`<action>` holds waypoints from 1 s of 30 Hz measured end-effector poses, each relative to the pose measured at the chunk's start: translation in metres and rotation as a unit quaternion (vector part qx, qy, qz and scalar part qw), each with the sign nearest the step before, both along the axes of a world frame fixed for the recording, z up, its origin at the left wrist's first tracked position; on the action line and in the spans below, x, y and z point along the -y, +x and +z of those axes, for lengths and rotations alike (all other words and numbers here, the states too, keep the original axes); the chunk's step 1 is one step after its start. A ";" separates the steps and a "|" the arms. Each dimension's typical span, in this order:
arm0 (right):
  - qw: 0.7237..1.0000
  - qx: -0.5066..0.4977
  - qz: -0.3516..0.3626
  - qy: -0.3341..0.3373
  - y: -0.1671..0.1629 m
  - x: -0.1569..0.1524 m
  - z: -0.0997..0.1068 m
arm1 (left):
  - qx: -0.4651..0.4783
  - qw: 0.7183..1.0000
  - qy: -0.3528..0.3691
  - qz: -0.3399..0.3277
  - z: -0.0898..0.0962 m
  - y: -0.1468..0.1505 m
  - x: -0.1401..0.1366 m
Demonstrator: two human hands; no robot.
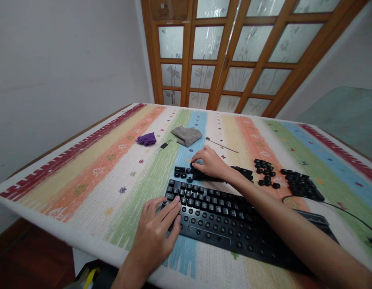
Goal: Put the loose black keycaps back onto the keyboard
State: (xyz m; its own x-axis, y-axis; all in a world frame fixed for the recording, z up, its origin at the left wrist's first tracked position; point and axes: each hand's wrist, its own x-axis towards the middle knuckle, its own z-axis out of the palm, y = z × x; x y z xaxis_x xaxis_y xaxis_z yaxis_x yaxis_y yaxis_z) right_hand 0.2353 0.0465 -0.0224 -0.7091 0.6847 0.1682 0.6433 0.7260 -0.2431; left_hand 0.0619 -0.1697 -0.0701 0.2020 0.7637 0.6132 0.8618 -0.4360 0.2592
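A black keyboard [216, 224] lies at an angle on the table. Keycaps cover its upper rows, while the lower rows show bare switches. My left hand [158, 224] rests on the keyboard's left end, fingers stretched over the keys at the edge. Just beyond the keyboard, my right hand [209, 161] bends its fingers and thumb toward a dark keycap [192, 164] among the loose ones. The fingertips look closed on that keycap, though the hand hides part of the row. More loose keycaps [180, 170] sit to the left of the hand.
Loose keycap groups [265, 172] and a block of keycaps [303, 184] lie at the right, near a black cable [339, 205]. Farther back are a purple cloth [146, 139], a grey cloth [187, 135], a small black-handled tool [164, 145] and a thin rod [223, 145].
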 end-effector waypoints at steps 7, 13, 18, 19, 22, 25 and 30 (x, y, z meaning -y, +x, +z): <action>1.000 -0.013 -0.015 -0.015 -0.006 -0.003 -0.001 | 0.043 0.999 -0.021 -0.001 0.002 0.001 0.001; 0.994 -0.103 0.008 -0.016 0.001 0.012 0.007 | 0.082 0.996 -0.031 0.016 0.001 0.000 0.005; 0.977 -0.197 0.078 -0.028 0.016 0.063 0.010 | 0.074 0.996 -0.036 0.015 -0.001 0.000 0.004; 0.974 -0.205 0.095 -0.032 0.018 0.075 0.010 | 0.071 0.997 -0.037 0.016 -0.001 0.001 0.004; 0.969 -0.203 0.141 -0.030 0.022 0.105 0.005 | 0.065 0.997 -0.041 0.016 -0.001 0.002 0.003; 0.963 -0.210 0.168 0.000 0.021 0.122 -0.004 | 0.062 0.997 -0.038 0.011 0.000 0.002 0.003; 0.966 -0.187 0.171 0.044 0.017 0.130 -0.017 | 0.064 0.998 -0.025 0.004 0.001 0.002 0.004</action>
